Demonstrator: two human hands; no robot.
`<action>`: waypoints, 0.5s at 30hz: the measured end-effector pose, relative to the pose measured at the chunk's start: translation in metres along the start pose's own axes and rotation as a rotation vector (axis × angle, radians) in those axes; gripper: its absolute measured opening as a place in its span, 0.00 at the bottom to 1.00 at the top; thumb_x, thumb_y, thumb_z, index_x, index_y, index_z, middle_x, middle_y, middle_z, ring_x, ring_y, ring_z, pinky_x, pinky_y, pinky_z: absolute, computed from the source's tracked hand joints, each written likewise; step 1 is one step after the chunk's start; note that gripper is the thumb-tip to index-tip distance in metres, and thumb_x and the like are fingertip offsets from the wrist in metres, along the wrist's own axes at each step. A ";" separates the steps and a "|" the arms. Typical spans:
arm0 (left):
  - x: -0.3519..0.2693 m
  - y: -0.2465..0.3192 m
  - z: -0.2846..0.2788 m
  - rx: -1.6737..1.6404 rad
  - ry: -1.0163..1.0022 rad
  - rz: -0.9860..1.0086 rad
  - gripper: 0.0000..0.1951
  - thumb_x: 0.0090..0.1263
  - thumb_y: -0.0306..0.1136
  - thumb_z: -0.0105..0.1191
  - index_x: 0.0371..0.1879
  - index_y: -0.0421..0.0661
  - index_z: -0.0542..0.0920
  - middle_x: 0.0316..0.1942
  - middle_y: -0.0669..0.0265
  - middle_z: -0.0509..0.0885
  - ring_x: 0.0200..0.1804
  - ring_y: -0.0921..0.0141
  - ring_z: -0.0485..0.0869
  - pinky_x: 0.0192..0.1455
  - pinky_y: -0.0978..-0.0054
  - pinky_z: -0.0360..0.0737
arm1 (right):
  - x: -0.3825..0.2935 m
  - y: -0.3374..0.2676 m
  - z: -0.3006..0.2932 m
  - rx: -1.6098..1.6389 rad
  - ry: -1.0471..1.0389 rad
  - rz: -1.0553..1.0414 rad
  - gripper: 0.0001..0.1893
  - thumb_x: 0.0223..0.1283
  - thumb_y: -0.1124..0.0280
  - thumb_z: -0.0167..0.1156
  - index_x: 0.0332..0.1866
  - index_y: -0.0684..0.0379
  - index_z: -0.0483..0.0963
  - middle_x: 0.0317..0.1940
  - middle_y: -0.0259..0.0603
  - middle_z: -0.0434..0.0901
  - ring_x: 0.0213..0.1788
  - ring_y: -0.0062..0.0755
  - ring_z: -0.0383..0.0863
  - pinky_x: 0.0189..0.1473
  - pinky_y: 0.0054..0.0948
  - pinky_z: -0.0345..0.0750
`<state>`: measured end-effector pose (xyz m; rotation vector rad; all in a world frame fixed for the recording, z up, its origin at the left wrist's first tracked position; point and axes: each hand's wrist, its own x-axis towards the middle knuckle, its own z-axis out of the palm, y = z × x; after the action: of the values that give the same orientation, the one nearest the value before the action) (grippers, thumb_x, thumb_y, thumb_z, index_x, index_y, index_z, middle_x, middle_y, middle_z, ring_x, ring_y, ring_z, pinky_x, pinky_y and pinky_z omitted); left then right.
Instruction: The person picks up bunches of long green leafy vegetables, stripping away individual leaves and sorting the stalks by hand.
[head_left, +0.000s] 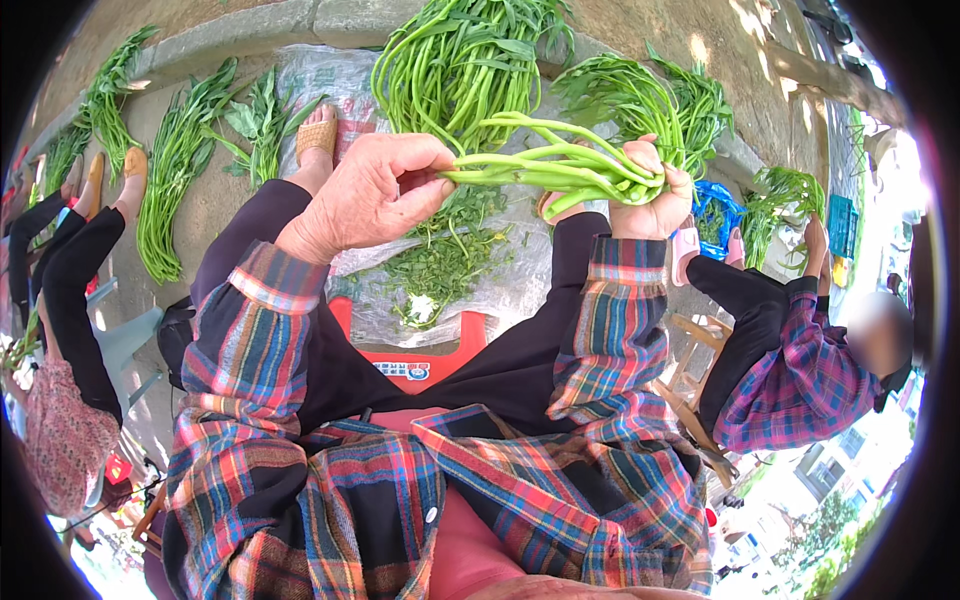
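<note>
A bunch of green leafy-vegetable stems, which look like water spinach (574, 161), lies across between my two hands above my lap. My right hand (656, 199) is wrapped around the bunch near its bent end, fingers curled over the stems. Their leafy tops (626, 90) hang away beyond that hand. At the other end, my left hand (382, 191) pinches the stem tips between thumb and fingers. Below the hands, torn leaves and trimmings (442, 262) are heaped on a plastic sheet (517, 289) between my legs.
A large pile of the same greens (465, 67) lies ahead by a stone kerb (225, 37). More bundles (176, 172) rest on the ground to the left. A red plastic stool (472, 337) is under me. On the right sits a person (787, 367) handling greens, near a blue bag (716, 217); others sit left.
</note>
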<state>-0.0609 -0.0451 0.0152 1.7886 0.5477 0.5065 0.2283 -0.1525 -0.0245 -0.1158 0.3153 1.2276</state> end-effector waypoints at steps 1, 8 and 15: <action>0.000 0.000 0.001 0.020 0.006 0.011 0.04 0.59 0.24 0.55 0.32 0.39 0.78 0.22 0.65 0.76 0.24 0.74 0.75 0.28 0.77 0.71 | 0.000 -0.001 -0.001 -0.005 0.001 0.000 0.21 0.39 0.81 0.50 0.45 0.70 0.64 0.25 0.35 0.63 0.27 0.27 0.64 0.33 0.26 0.68; 0.004 0.000 0.008 0.151 0.127 0.067 0.02 0.56 0.22 0.53 0.28 0.40 0.77 0.20 0.62 0.74 0.22 0.68 0.75 0.26 0.75 0.71 | -0.001 0.000 0.000 0.015 0.050 -0.035 0.19 0.39 0.80 0.49 0.44 0.70 0.64 0.25 0.36 0.63 0.27 0.29 0.64 0.33 0.27 0.68; 0.009 -0.015 0.008 0.466 0.343 0.212 0.02 0.57 0.25 0.51 0.25 0.41 0.75 0.19 0.65 0.74 0.21 0.69 0.73 0.25 0.74 0.69 | 0.004 0.004 -0.005 -0.052 0.035 -0.060 0.20 0.39 0.80 0.49 0.43 0.70 0.64 0.25 0.36 0.63 0.26 0.29 0.64 0.32 0.27 0.68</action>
<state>-0.0509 -0.0422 -0.0005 2.2334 0.7626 0.8996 0.2245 -0.1491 -0.0300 -0.1906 0.3081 1.1760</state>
